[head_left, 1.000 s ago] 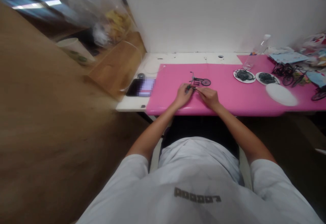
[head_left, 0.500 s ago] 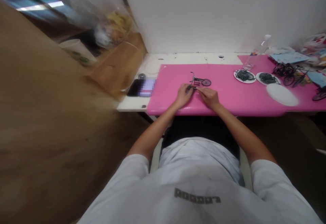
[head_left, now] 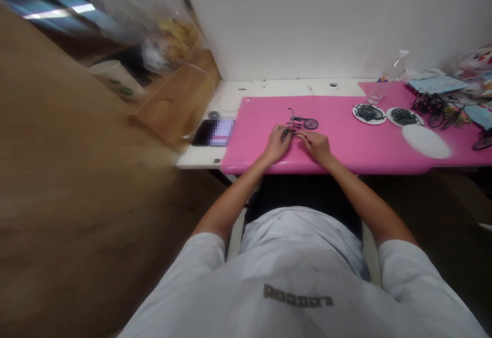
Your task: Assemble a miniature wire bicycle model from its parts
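My left hand (head_left: 278,143) is closed on a small dark part (head_left: 289,130) above the pink mat (head_left: 338,150). From the right, my right hand (head_left: 315,146) pinches at the same part's right end; its fingertips are close to the left ones. Just beyond the fingers lies a miniature bicycle frame (head_left: 296,120) with handlebars at its left and one black wheel (head_left: 311,123) at its right. Whether the held part joins this frame is too small to tell.
Two white plates with black parts (head_left: 369,113) (head_left: 404,117) and a white oval plate (head_left: 426,142) lie right. Behind them are a clear bottle (head_left: 389,77) and several small bicycles (head_left: 436,111). A phone (head_left: 213,132) lies left, near a wooden box (head_left: 177,100).
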Action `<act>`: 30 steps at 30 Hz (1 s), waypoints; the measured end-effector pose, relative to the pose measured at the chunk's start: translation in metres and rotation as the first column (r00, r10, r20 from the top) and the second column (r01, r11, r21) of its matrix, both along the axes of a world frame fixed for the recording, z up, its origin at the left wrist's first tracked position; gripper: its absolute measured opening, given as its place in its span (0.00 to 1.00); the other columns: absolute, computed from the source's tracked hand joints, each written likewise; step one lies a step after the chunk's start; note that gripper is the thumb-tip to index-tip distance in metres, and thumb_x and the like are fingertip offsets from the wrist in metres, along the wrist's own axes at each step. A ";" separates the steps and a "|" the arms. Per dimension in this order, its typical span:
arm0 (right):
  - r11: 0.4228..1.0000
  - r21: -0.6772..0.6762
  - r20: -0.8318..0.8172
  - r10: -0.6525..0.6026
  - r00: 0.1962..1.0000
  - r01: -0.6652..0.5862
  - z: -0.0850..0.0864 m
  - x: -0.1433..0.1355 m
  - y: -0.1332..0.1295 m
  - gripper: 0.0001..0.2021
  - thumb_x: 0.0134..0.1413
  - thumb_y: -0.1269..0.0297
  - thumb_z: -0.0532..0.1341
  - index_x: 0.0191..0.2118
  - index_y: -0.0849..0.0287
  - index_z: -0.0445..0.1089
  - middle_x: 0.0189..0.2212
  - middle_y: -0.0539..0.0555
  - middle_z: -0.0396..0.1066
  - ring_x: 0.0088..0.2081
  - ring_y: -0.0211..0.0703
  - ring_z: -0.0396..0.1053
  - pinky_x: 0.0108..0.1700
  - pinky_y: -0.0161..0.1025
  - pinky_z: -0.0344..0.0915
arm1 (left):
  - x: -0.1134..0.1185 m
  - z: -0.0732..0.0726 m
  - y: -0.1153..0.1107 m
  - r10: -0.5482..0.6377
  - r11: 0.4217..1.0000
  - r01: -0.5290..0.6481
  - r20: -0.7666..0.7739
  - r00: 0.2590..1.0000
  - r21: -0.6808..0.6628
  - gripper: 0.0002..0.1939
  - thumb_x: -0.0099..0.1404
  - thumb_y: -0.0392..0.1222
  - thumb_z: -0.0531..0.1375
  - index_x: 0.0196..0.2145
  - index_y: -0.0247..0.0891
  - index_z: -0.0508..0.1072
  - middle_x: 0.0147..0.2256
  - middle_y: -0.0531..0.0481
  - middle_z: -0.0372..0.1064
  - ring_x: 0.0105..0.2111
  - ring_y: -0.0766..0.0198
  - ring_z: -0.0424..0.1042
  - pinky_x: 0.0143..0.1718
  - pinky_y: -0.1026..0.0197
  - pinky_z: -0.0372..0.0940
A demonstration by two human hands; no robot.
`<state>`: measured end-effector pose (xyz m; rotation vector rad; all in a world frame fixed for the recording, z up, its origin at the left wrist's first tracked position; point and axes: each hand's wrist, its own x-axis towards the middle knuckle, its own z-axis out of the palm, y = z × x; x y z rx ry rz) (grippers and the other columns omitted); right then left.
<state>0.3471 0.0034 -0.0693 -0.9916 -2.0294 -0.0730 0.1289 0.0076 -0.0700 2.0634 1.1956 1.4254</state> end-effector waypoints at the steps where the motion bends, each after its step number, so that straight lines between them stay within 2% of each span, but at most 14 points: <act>1: 1.000 -0.003 -0.005 -0.003 1.000 0.003 0.000 0.000 0.000 0.17 0.81 0.54 0.61 0.52 0.54 0.88 0.49 0.58 0.88 0.47 0.53 0.88 0.51 0.46 0.82 | 0.000 0.000 0.000 -0.006 1.000 0.007 -0.004 1.000 0.010 0.11 0.80 0.38 0.61 0.54 0.39 0.82 0.50 0.39 0.76 0.53 0.53 0.78 0.61 0.46 0.74; 5: 1.000 -0.007 0.004 -0.001 1.000 0.001 0.000 0.000 0.000 0.19 0.82 0.53 0.60 0.49 0.55 0.88 0.42 0.57 0.89 0.41 0.52 0.88 0.45 0.44 0.81 | 0.000 0.000 -0.002 -0.044 0.999 0.045 -0.041 0.998 0.022 0.12 0.81 0.40 0.60 0.55 0.40 0.81 0.51 0.38 0.75 0.54 0.52 0.77 0.61 0.46 0.74; 10: 1.000 0.011 0.008 0.008 1.000 -0.008 0.000 -0.002 0.000 0.21 0.82 0.51 0.59 0.49 0.57 0.88 0.46 0.60 0.89 0.44 0.53 0.88 0.47 0.44 0.81 | 0.002 0.001 -0.004 -0.103 0.994 0.105 -0.079 0.992 0.022 0.12 0.81 0.41 0.60 0.55 0.40 0.80 0.53 0.38 0.75 0.55 0.53 0.76 0.62 0.46 0.74; 18: 1.000 -0.008 -0.025 0.008 1.000 -0.008 0.004 -0.003 -0.003 0.19 0.81 0.53 0.60 0.52 0.56 0.87 0.49 0.60 0.88 0.46 0.54 0.88 0.54 0.47 0.83 | 0.001 0.001 0.000 -0.001 0.999 0.002 0.023 1.000 -0.045 0.09 0.80 0.41 0.62 0.52 0.41 0.81 0.50 0.40 0.77 0.52 0.54 0.78 0.61 0.47 0.74; 23: 1.000 -0.019 -0.031 -0.003 1.000 0.003 0.006 -0.003 -0.004 0.17 0.81 0.53 0.61 0.54 0.54 0.87 0.51 0.60 0.88 0.51 0.56 0.87 0.57 0.52 0.83 | 0.001 0.002 -0.001 0.016 0.998 -0.015 0.025 1.000 -0.064 0.10 0.81 0.42 0.61 0.52 0.41 0.82 0.50 0.40 0.77 0.52 0.55 0.78 0.61 0.47 0.75; 30: 1.000 -0.012 -0.015 -0.003 1.000 0.002 0.008 -0.004 -0.005 0.17 0.80 0.54 0.61 0.55 0.55 0.87 0.51 0.60 0.88 0.51 0.55 0.87 0.57 0.50 0.83 | 0.000 0.001 0.001 0.030 0.997 -0.028 0.019 0.999 -0.072 0.09 0.80 0.40 0.62 0.52 0.40 0.81 0.50 0.40 0.77 0.52 0.54 0.78 0.61 0.47 0.74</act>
